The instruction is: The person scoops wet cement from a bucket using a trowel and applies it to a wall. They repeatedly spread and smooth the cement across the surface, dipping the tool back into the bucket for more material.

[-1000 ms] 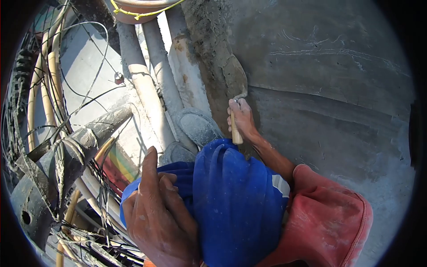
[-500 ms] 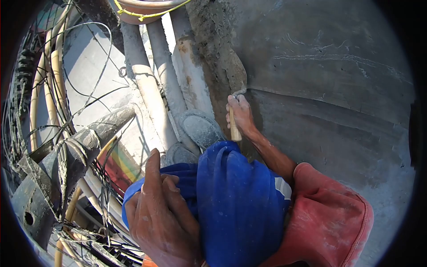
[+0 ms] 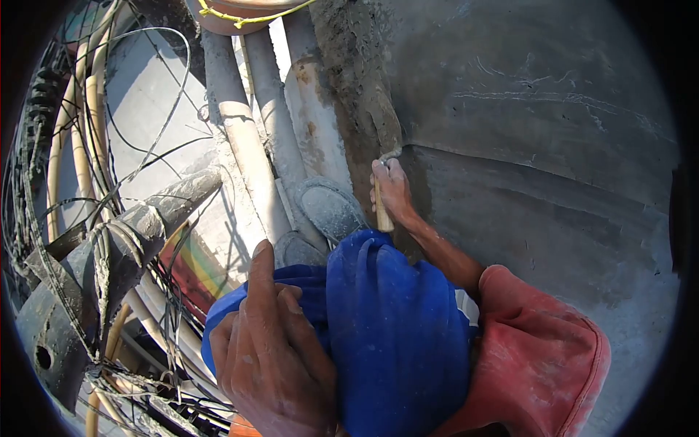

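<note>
My right hand (image 3: 393, 188) is wrapped round the wooden handle of a trowel (image 3: 384, 217). Its bent metal neck reaches up to the edge of a grey wall (image 3: 524, 138), where the blade is hard to tell from the wet mortar (image 3: 368, 95). My left hand (image 3: 269, 357) is in front of my blue-clothed leg, at the lower left. Its index finger points up and away, the other fingers are partly curled, and I see nothing in it.
Long pipes (image 3: 251, 160) run beside my dusty shoes (image 3: 328, 207). A bucket (image 3: 237, 18) with a yellow cord is at the top. Tangled black cables (image 3: 33, 153) and a thick mortar-spattered pipe (image 3: 69, 291) crowd the left side.
The trowel's blade has tilted, so its broad curved edge shows less against the wall. My left hand has shifted slightly to the right in view.
</note>
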`<act>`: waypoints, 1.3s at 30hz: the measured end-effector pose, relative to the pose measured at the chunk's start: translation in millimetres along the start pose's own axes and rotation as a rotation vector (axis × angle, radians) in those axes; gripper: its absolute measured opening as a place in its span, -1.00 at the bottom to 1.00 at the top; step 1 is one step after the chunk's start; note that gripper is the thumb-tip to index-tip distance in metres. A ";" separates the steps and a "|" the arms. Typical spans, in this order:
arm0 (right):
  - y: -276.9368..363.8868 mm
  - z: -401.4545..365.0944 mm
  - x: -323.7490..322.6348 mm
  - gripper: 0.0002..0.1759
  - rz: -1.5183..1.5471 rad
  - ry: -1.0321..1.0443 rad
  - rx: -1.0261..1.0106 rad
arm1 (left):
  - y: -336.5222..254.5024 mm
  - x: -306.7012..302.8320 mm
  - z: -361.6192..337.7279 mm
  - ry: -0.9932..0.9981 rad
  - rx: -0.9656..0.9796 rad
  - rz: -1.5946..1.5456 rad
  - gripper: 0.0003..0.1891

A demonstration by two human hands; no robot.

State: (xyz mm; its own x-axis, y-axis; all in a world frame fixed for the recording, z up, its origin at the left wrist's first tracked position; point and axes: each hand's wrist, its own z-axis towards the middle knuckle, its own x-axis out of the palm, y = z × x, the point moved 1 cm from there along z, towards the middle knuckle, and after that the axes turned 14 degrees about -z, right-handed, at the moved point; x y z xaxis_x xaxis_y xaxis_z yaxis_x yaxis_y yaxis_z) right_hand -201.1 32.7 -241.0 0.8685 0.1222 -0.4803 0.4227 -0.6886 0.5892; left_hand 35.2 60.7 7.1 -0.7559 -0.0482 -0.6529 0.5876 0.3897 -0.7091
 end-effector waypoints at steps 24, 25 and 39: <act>-25.6 -14.9 1.8 -0.67 0.030 0.043 0.161 | -3.3 -0.1 3.0 0.007 -0.016 0.023 -0.66; -17.3 -15.4 1.1 -0.67 0.034 0.044 0.163 | -2.4 0.1 2.6 -0.001 -0.020 0.002 -0.66; 61.5 87.0 7.2 -0.68 0.096 -0.045 -0.084 | 19.8 -6.9 2.3 0.143 -0.076 -0.216 -0.65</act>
State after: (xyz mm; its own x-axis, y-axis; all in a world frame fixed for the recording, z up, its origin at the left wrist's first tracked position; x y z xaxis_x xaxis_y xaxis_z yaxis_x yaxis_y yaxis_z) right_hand -191.4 -70.9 -264.8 0.8943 0.0257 -0.4467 0.3603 -0.6333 0.6849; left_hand 52.7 66.6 -3.1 -0.8978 -0.0092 -0.4403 0.3888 0.4532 -0.8022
